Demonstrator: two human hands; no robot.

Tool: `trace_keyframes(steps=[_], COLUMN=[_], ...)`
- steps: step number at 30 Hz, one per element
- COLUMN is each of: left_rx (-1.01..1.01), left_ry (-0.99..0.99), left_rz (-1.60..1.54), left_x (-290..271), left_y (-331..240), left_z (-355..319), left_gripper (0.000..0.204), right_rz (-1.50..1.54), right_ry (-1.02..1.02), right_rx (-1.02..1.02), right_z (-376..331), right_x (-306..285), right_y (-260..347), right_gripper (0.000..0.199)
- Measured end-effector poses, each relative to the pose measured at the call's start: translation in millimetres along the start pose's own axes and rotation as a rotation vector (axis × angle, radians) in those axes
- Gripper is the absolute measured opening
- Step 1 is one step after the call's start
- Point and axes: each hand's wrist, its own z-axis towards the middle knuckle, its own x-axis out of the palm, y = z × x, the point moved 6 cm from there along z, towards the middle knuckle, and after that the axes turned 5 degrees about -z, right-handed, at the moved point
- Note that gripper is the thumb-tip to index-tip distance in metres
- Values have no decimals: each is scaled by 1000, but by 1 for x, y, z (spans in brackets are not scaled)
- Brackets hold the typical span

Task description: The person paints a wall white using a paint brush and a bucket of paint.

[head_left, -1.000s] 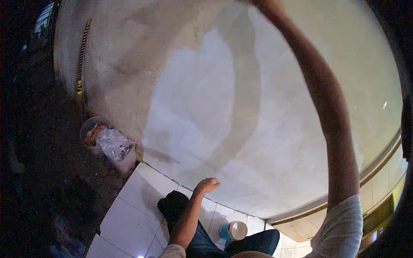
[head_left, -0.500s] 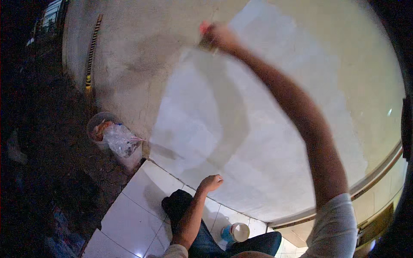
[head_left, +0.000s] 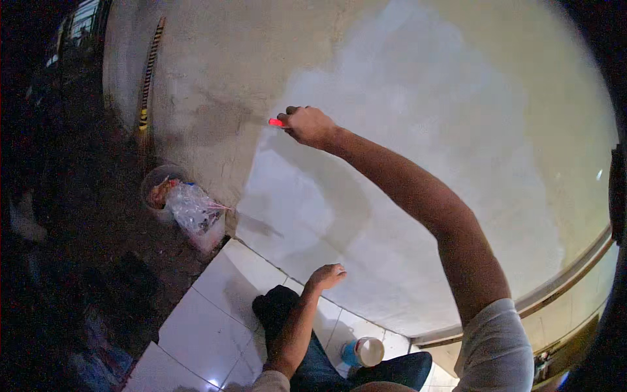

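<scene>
My right hand is raised against the wall, its fingers closed round a paintbrush; the red handle end sticks out to the left, and the hand hides the bristles. It is at the left border of a fresh white painted area on the bare plaster wall. My left hand hangs low in front of the wall, above my knee, with its fingers curled in and a pale spot at the fingertips. Between my legs, a paint can with a white top and blue side stands on the tiles.
White floor tiles run along the wall's foot and end at dark ground on the left. There, a bucket holds rubbish beside a clear plastic bag. A black-and-yellow striped pole leans on the wall. A ledge borders the right.
My right hand has come down and a little left along the wall with the paintbrush. My left hand has stayed nearly in place, still curled.
</scene>
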Motion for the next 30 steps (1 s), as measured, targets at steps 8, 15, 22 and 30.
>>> trace_keyframes(steps=[8,15,22,30], left_rx=[84,86,-3,28], left_ry=[66,39,22,86], left_rz=[49,107,8,16], left_x=[18,1,4,6], left_y=[-22,-38,-7,-23], left_z=[38,21,7,19], left_gripper=[42,43,43,47], right_rz=[-896,-391,-314,-653], right_ry=[-644,-159,-228,-391], right_rx=[90,126,42,36], right_z=[-12,-48,-20,-53], right_x=[-349,-137,-167,-163], right_y=[-229,-171,-98,-173], right_gripper=[20,22,25,29])
